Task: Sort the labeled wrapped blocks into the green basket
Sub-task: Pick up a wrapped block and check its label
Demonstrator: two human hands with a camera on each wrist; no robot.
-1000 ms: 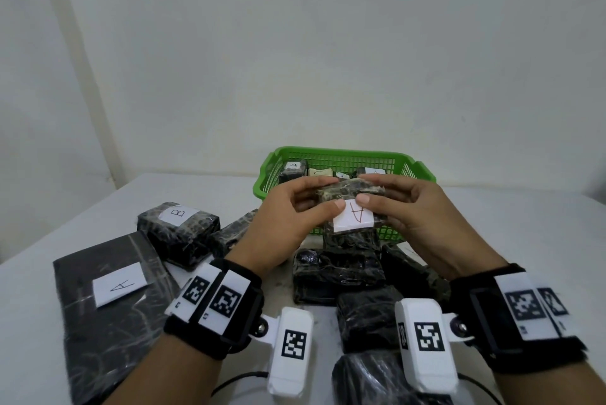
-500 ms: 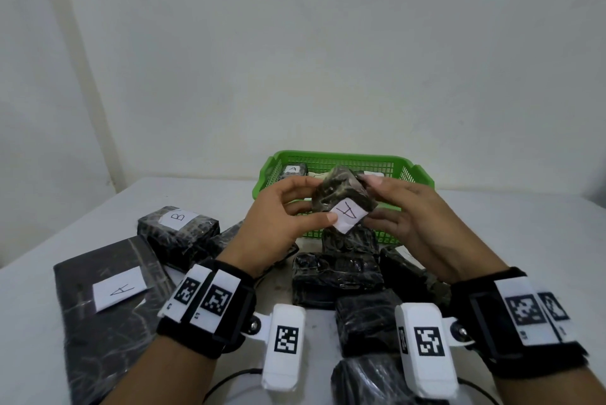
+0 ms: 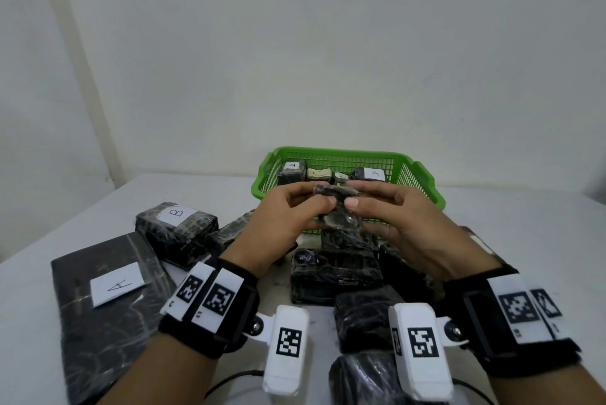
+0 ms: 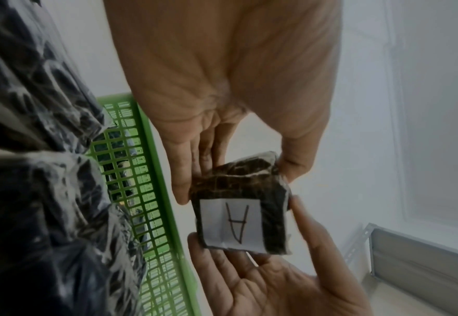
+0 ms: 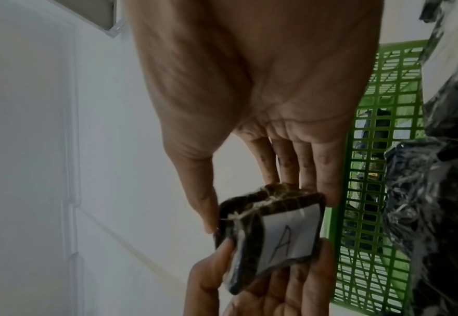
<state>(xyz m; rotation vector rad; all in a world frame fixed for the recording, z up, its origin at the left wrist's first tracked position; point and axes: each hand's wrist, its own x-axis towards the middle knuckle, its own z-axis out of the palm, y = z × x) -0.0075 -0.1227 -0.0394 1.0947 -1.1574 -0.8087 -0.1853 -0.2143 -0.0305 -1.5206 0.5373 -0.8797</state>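
Observation:
Both hands hold one small dark wrapped block (image 3: 337, 209) in the air, just in front of the green basket (image 3: 341, 153). My left hand (image 3: 319, 199) pinches its left side and my right hand (image 3: 355, 195) pinches its right side. From the head view its label is hidden. The left wrist view shows the white label "A" (image 4: 233, 222) on the block's far face, with the basket wall (image 4: 152, 192) beside it. That label (image 5: 290, 233) also shows in the right wrist view. Inside the basket lie several blocks, two of them labelled A (image 3: 292, 170) (image 3: 370, 173).
A block labelled B (image 3: 177, 227) and a flat dark packet labelled A (image 3: 108, 299) lie on the white table at left. A pile of black wrapped blocks (image 3: 334, 273) sits under my hands, with more near the front edge (image 3: 364, 319). A wall stands behind the basket.
The hands have turned the block over, so its "A" label, which faced the head camera, now faces away. Block and hands stay in front of the basket.

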